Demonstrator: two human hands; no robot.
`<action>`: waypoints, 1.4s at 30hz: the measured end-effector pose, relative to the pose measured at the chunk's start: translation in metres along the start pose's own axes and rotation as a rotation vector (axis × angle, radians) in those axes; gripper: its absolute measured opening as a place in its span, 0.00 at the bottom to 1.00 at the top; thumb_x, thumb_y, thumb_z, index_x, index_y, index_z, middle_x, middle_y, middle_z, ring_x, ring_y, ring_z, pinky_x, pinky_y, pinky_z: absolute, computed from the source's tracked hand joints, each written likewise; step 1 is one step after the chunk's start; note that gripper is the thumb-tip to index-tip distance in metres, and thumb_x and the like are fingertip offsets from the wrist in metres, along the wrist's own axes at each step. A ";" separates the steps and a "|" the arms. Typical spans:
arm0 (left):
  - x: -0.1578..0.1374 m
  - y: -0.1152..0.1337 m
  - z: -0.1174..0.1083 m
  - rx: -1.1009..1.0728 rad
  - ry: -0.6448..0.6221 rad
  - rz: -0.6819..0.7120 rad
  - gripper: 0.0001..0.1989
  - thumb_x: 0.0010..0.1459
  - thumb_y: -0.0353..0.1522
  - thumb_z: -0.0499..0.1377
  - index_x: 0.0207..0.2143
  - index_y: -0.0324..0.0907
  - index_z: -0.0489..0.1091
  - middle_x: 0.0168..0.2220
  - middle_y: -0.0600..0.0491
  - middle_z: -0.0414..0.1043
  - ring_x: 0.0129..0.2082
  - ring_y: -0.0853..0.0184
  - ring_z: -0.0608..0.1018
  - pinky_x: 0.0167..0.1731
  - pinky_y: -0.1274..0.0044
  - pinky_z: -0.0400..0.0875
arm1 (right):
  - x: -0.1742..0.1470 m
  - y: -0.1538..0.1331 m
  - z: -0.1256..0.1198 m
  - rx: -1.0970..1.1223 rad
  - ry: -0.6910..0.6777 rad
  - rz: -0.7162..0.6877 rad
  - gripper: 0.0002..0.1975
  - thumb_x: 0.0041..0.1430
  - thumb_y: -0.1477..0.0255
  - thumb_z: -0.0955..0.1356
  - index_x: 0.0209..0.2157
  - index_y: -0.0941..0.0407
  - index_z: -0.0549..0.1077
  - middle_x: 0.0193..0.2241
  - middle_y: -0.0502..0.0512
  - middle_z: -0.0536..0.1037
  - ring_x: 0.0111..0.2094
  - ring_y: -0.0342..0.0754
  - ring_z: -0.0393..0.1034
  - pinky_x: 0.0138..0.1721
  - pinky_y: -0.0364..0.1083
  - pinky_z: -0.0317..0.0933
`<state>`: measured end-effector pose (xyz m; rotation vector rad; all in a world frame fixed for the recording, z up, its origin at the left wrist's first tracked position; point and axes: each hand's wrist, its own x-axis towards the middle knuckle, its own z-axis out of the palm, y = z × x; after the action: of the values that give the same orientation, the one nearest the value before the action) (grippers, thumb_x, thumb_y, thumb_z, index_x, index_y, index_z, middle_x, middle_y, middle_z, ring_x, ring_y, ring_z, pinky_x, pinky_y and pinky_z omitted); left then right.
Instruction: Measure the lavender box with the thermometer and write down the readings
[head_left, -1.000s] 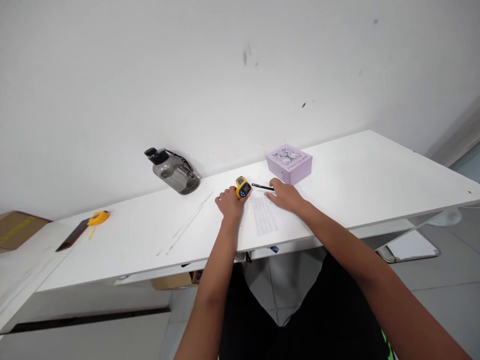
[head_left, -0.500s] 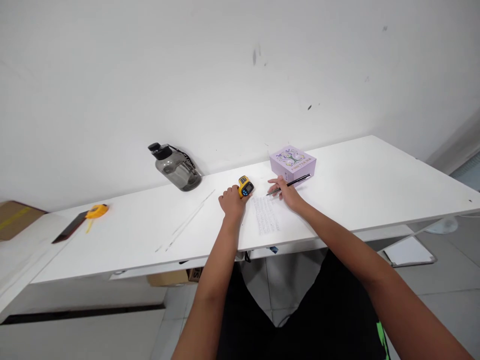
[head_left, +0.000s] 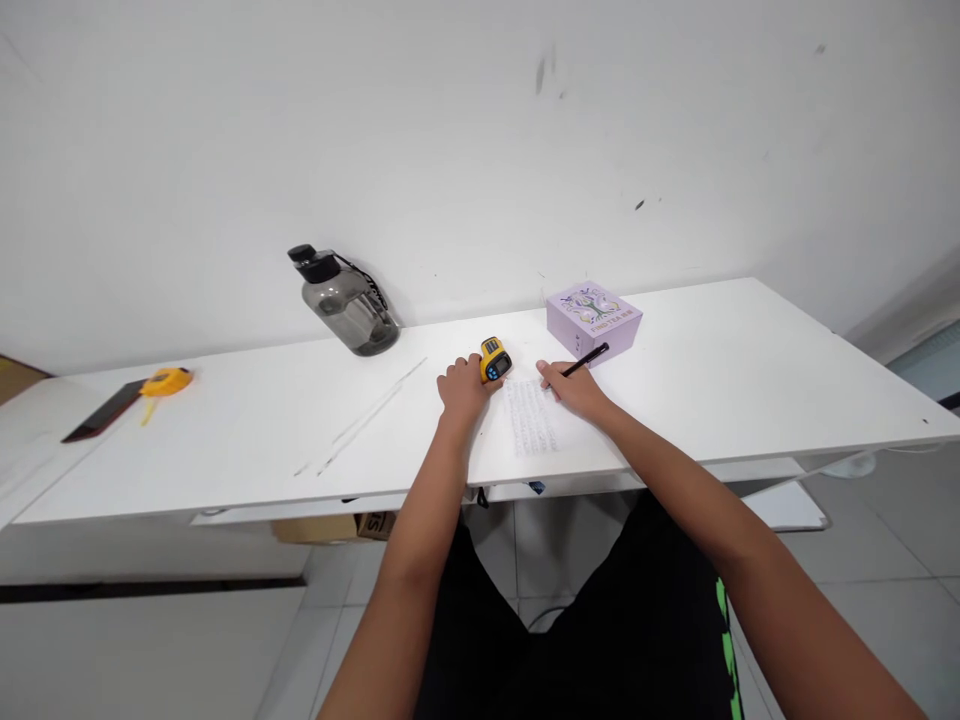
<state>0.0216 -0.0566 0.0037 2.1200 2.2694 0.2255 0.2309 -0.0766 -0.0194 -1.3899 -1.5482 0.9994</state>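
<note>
My left hand (head_left: 463, 388) is wrapped around the handle of a yellow and black infrared thermometer (head_left: 496, 361), whose small grey screen and blue buttons face up. In my right hand (head_left: 574, 386) is a slim black pen (head_left: 586, 360), its upper end tilted up and to the right. The pen's tip is hidden by the fingers at the upper right of a white sheet of paper (head_left: 533, 425) with rows of handwriting. Just behind the right hand sits a lilac tea box (head_left: 595, 318) with a printed tree design.
A grey bottle (head_left: 351, 310) with a black cap stands against the wall. At the left of the white desk (head_left: 720, 380) lie a yellow tape measure (head_left: 166, 382) and a dark flat item (head_left: 105, 412). A cardboard box (head_left: 315, 529) is under the desk.
My right hand has turned and closed more around the pen, which now stands steeper by the paper. The view has shifted; the left hand still holds the thermometer.
</note>
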 end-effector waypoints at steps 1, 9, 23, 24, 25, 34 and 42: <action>-0.001 0.000 -0.001 -0.010 -0.007 0.004 0.26 0.58 0.50 0.58 0.54 0.48 0.65 0.52 0.44 0.72 0.53 0.52 0.73 0.47 0.65 0.64 | 0.000 0.000 0.000 -0.023 -0.006 -0.006 0.27 0.60 0.48 0.64 0.21 0.55 0.73 0.16 0.49 0.69 0.25 0.46 0.65 0.31 0.46 0.56; -0.002 0.009 0.008 -0.064 0.040 -0.058 0.31 0.58 0.57 0.54 0.53 0.45 0.68 0.53 0.40 0.71 0.55 0.47 0.70 0.52 0.61 0.61 | 0.004 0.005 0.001 -0.022 0.006 -0.060 0.17 0.61 0.56 0.64 0.26 0.53 0.71 0.24 0.49 0.73 0.30 0.47 0.67 0.34 0.45 0.57; -0.013 0.019 0.006 -0.105 0.359 0.197 0.24 0.65 0.50 0.51 0.53 0.46 0.71 0.59 0.44 0.68 0.62 0.52 0.63 0.62 0.63 0.53 | 0.003 0.009 -0.004 -0.149 -0.120 -0.144 0.22 0.60 0.54 0.65 0.19 0.54 0.67 0.19 0.48 0.70 0.25 0.44 0.62 0.30 0.45 0.53; -0.013 0.020 0.008 -0.097 0.340 0.226 0.24 0.64 0.50 0.53 0.53 0.46 0.71 0.60 0.44 0.67 0.62 0.52 0.62 0.62 0.63 0.52 | 0.003 0.009 -0.004 -0.161 -0.130 -0.149 0.22 0.60 0.55 0.65 0.19 0.54 0.67 0.19 0.47 0.69 0.25 0.44 0.62 0.30 0.45 0.53; -0.013 0.021 0.010 -0.089 0.321 0.248 0.24 0.63 0.49 0.55 0.54 0.46 0.71 0.61 0.44 0.66 0.63 0.51 0.62 0.62 0.62 0.52 | 0.003 0.009 -0.004 -0.169 -0.136 -0.154 0.22 0.60 0.55 0.65 0.19 0.54 0.68 0.19 0.47 0.69 0.25 0.44 0.62 0.30 0.45 0.52; -0.011 0.020 0.014 -0.065 0.213 0.224 0.25 0.58 0.45 0.63 0.56 0.49 0.69 0.64 0.45 0.62 0.65 0.48 0.58 0.62 0.60 0.54 | 0.000 0.003 -0.003 -0.244 -0.114 -0.159 0.20 0.60 0.57 0.63 0.19 0.54 0.65 0.18 0.48 0.65 0.25 0.45 0.60 0.29 0.45 0.51; -0.013 0.022 0.011 -0.078 0.199 0.211 0.26 0.57 0.44 0.64 0.57 0.49 0.68 0.64 0.45 0.61 0.65 0.48 0.58 0.62 0.60 0.55 | -0.001 -0.001 -0.004 -0.230 -0.130 -0.131 0.20 0.58 0.57 0.64 0.17 0.54 0.64 0.17 0.48 0.65 0.25 0.45 0.60 0.29 0.45 0.51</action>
<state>0.0458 -0.0669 -0.0056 2.3922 2.0870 0.5439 0.2344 -0.0771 -0.0175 -1.3784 -1.8745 0.8675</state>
